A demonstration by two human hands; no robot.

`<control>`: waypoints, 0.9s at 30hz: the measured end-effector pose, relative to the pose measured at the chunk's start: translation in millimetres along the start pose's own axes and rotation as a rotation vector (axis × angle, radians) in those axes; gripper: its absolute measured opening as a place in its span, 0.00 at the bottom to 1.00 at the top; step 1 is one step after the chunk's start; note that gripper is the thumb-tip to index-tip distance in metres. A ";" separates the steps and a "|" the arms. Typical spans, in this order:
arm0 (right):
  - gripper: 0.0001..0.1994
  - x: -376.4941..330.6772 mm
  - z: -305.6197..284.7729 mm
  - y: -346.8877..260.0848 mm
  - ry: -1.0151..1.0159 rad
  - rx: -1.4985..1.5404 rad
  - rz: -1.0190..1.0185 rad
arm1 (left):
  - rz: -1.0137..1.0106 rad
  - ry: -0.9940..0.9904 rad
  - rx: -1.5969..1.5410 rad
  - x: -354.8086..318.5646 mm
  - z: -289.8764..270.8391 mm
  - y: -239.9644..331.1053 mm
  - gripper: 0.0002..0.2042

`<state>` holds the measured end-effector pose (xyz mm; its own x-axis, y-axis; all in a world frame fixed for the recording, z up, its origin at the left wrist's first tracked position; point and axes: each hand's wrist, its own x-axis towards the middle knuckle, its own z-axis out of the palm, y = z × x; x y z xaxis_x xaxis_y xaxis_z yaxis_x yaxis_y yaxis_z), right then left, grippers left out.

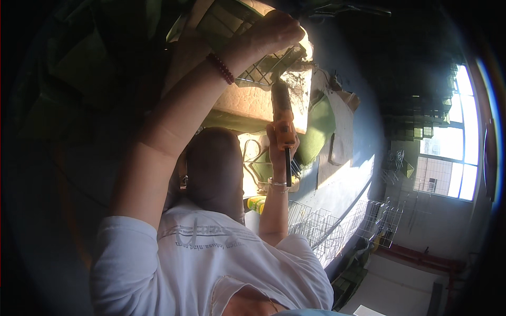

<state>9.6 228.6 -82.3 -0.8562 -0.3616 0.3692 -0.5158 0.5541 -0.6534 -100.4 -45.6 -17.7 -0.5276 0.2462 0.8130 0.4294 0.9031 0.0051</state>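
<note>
My right hand (274,147) is wrapped round an orange corded power tool (284,124), shaped like a slim angle grinder. Its black cord (288,168) hangs down toward my wrist, and its dark front end points away from me at the work. Farther out, my left hand (279,32) is closed in a fist at the edge of a dark wire grid (255,73). What its fingers grip is hidden. The grid rests on a worn, tan block-like surface (245,102), brightly sunlit on its right side.
Green sheet material (321,126) hangs right of the block. Wire baskets (321,229) stand on the floor to the right, near my right elbow. My knee (213,163) is just below the block. A bright window (448,142) is at the far right; the left side is dark.
</note>
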 end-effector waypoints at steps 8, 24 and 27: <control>0.21 -3.2 2.2 2.6 -0.011 0.031 0.046 | -0.011 0.072 -0.056 -1.5 -4.5 0.6 0.09; 0.21 -11.0 8.5 27.9 0.196 0.053 0.030 | -0.239 0.002 -0.122 -3.0 -11.7 8.8 0.05; 0.25 -6.1 2.2 17.6 -0.048 0.037 0.099 | -0.133 0.254 -0.131 -8.0 -8.0 6.8 0.05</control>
<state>5.9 238.9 -97.5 -0.8998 -0.3423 0.2705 -0.4266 0.5608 -0.7096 -87.4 -44.2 -19.5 -0.3921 0.0185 0.9197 0.4683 0.8645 0.1823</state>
